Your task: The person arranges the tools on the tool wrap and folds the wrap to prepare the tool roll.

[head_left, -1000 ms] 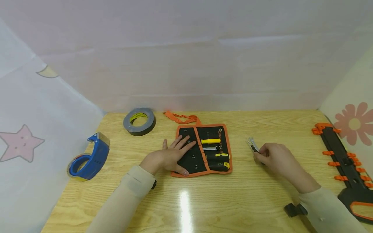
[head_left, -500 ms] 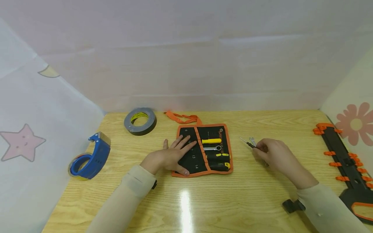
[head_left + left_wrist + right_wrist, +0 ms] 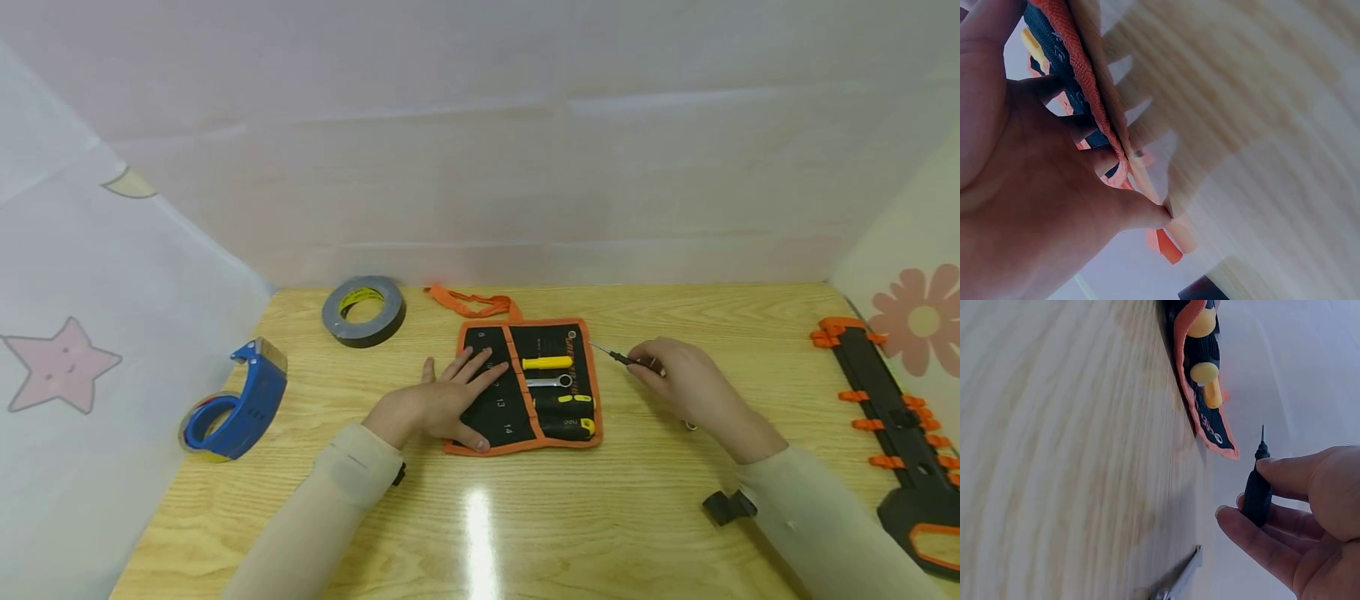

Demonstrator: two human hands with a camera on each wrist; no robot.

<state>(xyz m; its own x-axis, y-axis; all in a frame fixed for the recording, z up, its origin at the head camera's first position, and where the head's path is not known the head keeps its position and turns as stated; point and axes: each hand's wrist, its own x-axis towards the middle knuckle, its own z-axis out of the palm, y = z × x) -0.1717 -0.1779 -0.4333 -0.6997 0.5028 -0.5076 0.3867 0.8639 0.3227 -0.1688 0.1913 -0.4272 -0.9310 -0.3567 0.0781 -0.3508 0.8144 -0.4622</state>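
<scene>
Screwdriver [image 3: 1258, 495] slants, tip aimed left toward pouch [image 3: 491, 425].

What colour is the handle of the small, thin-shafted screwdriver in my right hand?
The handle is black, clearest in the right wrist view.

From my end I see a small screened-off work booth: pale, creased sheeting [image 3: 480, 183] walls three sides of a wood-grain surface [image 3: 570, 517], printed with a pink star [image 3: 62, 365] and a coral flower [image 3: 921, 322]. The tool pouch [image 3: 513, 408] and tape roll [image 3: 393, 315] suggest handiwork; home or workshop, I can't tell.
</scene>
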